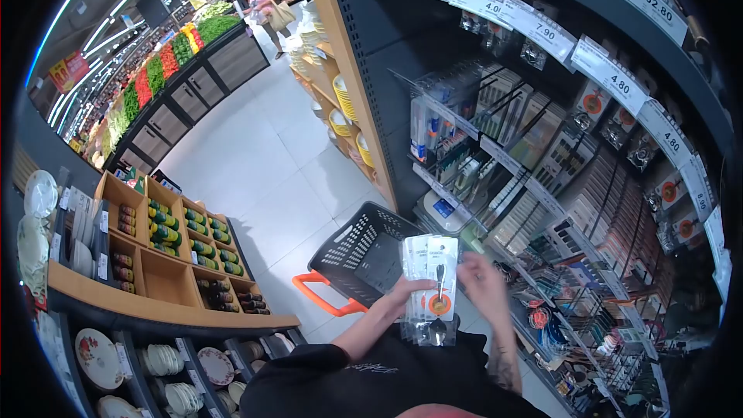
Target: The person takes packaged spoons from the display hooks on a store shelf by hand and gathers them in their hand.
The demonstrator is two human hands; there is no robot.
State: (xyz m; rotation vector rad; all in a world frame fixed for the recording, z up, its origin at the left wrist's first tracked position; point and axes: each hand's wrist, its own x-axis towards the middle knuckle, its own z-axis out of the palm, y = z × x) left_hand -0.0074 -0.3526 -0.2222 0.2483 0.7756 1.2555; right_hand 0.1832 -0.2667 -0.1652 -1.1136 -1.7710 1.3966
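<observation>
A small stack of packaged spoons (438,267) in clear plastic sleeves with white cards is in front of my chest. Their front card shows a dark-handled spoon over an orange round print. My left hand (397,298) grips the stack from its left side, with the thumb across the front. Beside the stack's right edge is my right hand (481,282), its fingers loosely bent and apart, with nothing visible in them. Behind the packs, a dark grey shopping basket (348,244) with an orange handle (329,306) stands on the floor.
Racks of hanging kitchen goods (573,170) with price tags (542,29) rise on the right. At left, a wooden shelf (166,282) holds jars and bottles above plates and bowls (101,356). A person (271,11) stands near a vegetable stand (166,70) down the tiled aisle (248,147).
</observation>
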